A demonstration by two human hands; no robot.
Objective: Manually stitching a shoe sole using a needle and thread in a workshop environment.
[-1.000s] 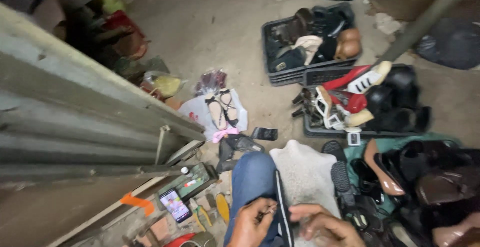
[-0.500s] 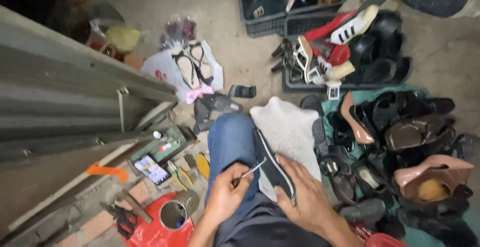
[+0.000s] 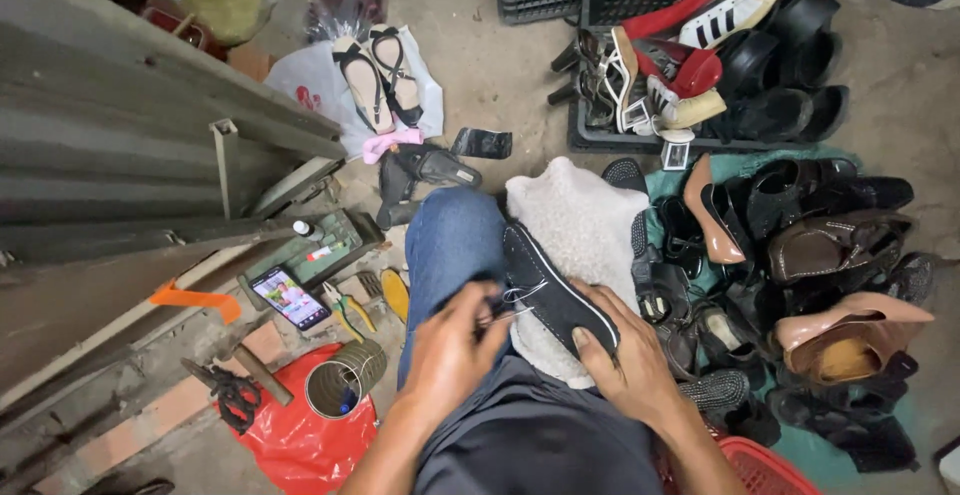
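Single view, head-worn camera. Looks steeply down over wearer's own lap, close: left hand [image 3: 450,350] and right hand [image 3: 625,365] low centre, forearms running off bottom edge. Blue-jeaned knee [image 3: 450,240] points up-frame. Concrete floor [image 3: 500,65] farther off fills top of frame. No second view, no shared area.

Dark navy shoe [image 3: 556,298] with a white edge at centre; blue jeans [image 3: 450,240]; white fleecy cloth [image 3: 575,220]; red bag [image 3: 290,440] lower left; tan heel [image 3: 712,217] right.
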